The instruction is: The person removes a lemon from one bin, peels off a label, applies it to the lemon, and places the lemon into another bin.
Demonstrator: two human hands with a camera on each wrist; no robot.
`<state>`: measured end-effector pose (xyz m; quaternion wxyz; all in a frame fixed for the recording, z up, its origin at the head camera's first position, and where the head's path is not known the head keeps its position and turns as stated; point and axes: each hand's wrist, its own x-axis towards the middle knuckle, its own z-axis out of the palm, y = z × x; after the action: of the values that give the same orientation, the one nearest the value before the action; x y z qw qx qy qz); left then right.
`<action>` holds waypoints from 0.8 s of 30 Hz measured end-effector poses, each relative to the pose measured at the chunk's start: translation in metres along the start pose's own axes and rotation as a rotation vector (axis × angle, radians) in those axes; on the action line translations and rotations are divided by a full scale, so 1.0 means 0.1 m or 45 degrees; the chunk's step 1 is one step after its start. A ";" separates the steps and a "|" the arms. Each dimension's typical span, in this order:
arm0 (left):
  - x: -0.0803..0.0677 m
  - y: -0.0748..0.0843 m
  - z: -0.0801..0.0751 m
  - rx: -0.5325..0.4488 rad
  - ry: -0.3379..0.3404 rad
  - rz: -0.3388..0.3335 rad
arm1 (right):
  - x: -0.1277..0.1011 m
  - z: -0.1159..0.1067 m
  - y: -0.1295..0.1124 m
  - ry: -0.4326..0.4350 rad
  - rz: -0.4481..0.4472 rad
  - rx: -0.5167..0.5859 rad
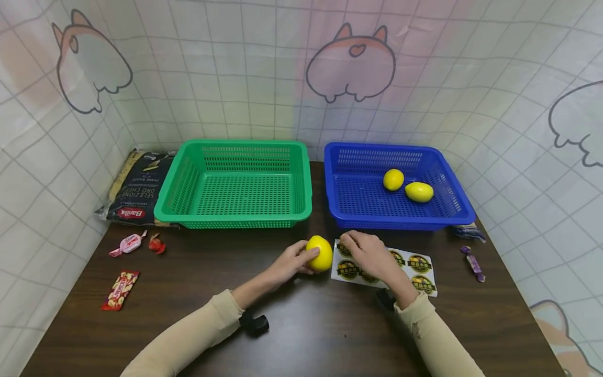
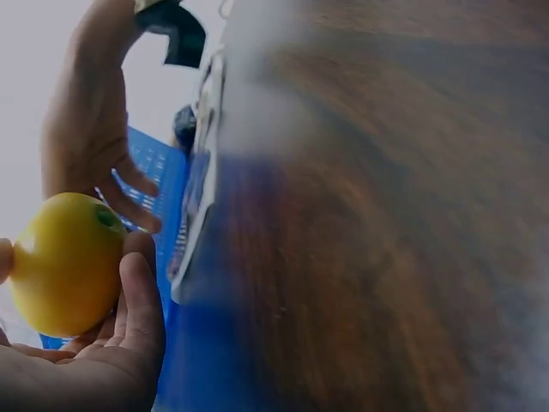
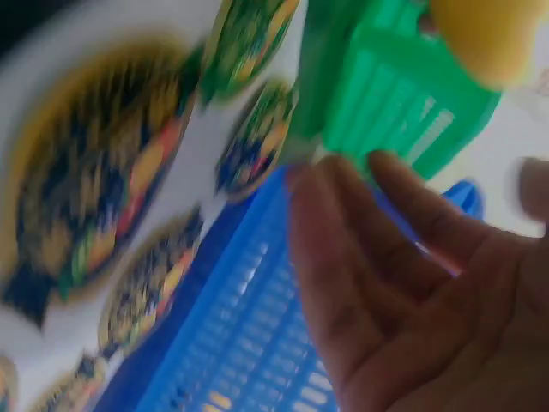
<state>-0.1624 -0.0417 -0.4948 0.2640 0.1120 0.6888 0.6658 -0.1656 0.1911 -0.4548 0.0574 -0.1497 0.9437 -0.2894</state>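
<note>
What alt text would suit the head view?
A person's left hand holds a yellow fruit while the right hand is over a sheet of round stickers on a dark table. Behind stand a green basket and a blue basket holding two more fruits.

Head view looks down; wrist views — close — share blue basket (image 1: 400, 219).

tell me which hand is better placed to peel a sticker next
Probably the right hand: it is over the sticker sheet and appears to hold nothing, while the left hand grips a lemon.
</note>
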 end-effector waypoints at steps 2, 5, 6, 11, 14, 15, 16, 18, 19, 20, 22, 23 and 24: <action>-0.01 -0.03 -0.01 -0.002 0.016 -0.018 | 0.06 -0.01 0.08 0.010 0.048 -0.187; -0.01 -0.07 -0.03 -0.009 0.019 -0.040 | 0.13 0.01 0.16 -0.019 0.110 -0.364; -0.01 -0.08 -0.03 -0.011 0.015 -0.042 | 0.15 0.02 0.19 -0.034 0.118 -0.394; -0.02 -0.13 -0.04 -0.010 -0.014 -0.054 | 0.23 0.07 0.28 -0.060 0.138 -0.439; -0.05 -0.15 -0.04 -0.001 -0.029 -0.066 | 0.25 0.09 0.30 -0.066 0.143 -0.396; -0.06 -0.15 -0.04 0.001 -0.031 -0.072 | 0.25 0.10 0.30 -0.066 0.145 -0.377; -0.07 -0.15 -0.04 0.000 -0.034 -0.078 | 0.26 0.10 0.30 -0.065 0.142 -0.357; -0.09 -0.14 -0.03 0.003 -0.043 -0.074 | 0.27 0.11 0.30 -0.051 0.133 -0.328; -0.09 -0.14 -0.03 0.003 -0.049 -0.071 | 0.27 0.11 0.30 -0.041 0.128 -0.323; -0.09 -0.13 -0.02 -0.002 -0.050 -0.077 | 0.27 0.11 0.29 -0.032 0.119 -0.317; -0.09 -0.12 -0.02 -0.008 -0.052 -0.076 | 0.27 0.11 0.28 -0.019 0.096 -0.309; -0.08 -0.12 -0.02 -0.011 -0.049 -0.078 | 0.26 0.11 0.27 -0.014 0.082 -0.312; -0.08 -0.12 -0.02 -0.014 -0.046 -0.075 | 0.26 0.11 0.27 -0.009 0.070 -0.315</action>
<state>-0.1545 -0.0484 -0.5045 0.2964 0.1023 0.6832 0.6595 -0.1945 0.1981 -0.4799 0.0498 -0.1307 0.9757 -0.1686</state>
